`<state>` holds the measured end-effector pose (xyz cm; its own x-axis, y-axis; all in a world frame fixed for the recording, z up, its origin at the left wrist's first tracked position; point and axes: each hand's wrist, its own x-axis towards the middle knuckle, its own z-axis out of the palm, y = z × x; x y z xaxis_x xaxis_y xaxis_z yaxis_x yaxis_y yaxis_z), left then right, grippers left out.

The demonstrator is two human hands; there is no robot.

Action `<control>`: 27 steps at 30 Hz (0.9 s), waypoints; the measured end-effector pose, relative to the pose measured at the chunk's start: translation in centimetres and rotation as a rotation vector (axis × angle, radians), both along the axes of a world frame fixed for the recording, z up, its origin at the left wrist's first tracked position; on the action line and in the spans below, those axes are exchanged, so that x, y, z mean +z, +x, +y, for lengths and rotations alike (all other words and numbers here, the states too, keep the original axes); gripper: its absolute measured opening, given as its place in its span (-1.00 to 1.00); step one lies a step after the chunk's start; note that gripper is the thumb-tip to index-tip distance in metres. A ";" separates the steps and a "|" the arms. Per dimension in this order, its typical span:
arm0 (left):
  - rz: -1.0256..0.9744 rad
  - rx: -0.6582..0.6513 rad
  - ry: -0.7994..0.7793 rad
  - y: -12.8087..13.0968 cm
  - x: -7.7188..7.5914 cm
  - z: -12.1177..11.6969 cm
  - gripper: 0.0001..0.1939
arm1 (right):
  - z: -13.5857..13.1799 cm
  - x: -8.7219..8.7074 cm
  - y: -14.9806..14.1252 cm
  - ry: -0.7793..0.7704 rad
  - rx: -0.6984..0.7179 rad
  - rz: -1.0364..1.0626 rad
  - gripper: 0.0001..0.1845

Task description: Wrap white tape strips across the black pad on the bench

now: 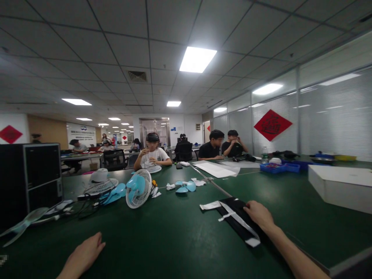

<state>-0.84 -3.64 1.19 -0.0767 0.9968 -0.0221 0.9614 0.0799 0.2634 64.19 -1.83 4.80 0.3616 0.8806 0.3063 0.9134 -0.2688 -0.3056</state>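
Note:
My right hand [259,214] is at the right edge of a flat black folded piece [236,217], which looks like fabric or a pouch. Its fingers are curled and seem to pinch that edge; the fingertips are partly hidden. White strips [240,221] run along and across the black piece, and a white tab sticks out at each end. Low on the left, my left hand [86,252] hovers over or rests on the green table [168,236], its thumb and fingers slightly apart with nothing visible in them.
A white fan grille with blue blades [139,188] and a loose blue fan blade [186,186] lie ahead. Farther left are more fan parts [101,185] and a black computer case [29,174]. A white box [340,186] and blue trays [273,167] stand right. Several people sit beyond.

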 end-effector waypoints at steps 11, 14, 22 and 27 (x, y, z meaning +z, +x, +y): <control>0.022 0.037 0.000 0.2 -0.3 0.1 -0.67 | -8.1 0.5 -3.6 -0.083 -0.006 0.057 -0.56; 0.034 0.039 0.006 0.1 -0.7 0.4 -0.62 | -9.4 -0.5 -3.9 -0.092 0.043 0.061 -0.56; 0.023 0.056 0.001 0.6 -0.1 0.1 -0.69 | -8.2 -1.7 -2.9 0.011 0.120 0.301 -0.51; 0.004 0.031 -0.022 0.1 -0.3 0.4 -0.69 | -7.3 -2.4 -2.2 0.088 0.112 0.580 -0.43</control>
<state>-0.77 -3.28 0.90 -0.1078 0.9932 -0.0439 0.9593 0.1155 0.2578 62.01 -9.18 2.38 0.3981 0.9032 0.1606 0.6122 -0.1312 -0.7797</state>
